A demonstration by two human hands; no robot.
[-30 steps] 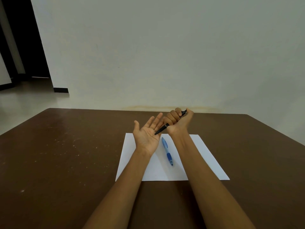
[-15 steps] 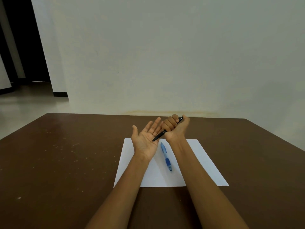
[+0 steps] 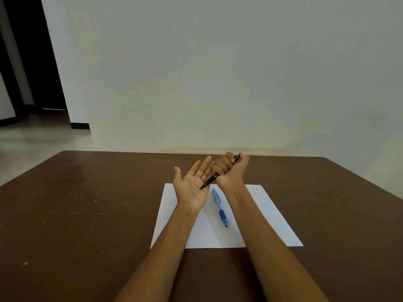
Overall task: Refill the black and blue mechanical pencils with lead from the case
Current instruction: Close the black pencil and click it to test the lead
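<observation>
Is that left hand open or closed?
Open. The left hand is palm up with straight fingers; the black pencil tip points into the palm.

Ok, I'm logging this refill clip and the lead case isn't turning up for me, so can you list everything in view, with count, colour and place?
Black mechanical pencil: one, black with a silver ring, gripped in the right fist, tip at the left palm.
Blue mechanical pencil: one, blue and pale blue, lying on the paper between the forearms.
White paper sheet: one, white, flat on the table under the arms.
Brown wooden table: one, dark brown with pale specks, fills the lower view.
Lead case: none visible.
Wall: pale, behind the table; dark doorway at far left.
Left hand: open, palm up, above the paper.
Right hand: fingers curled round the black pencil.
</observation>
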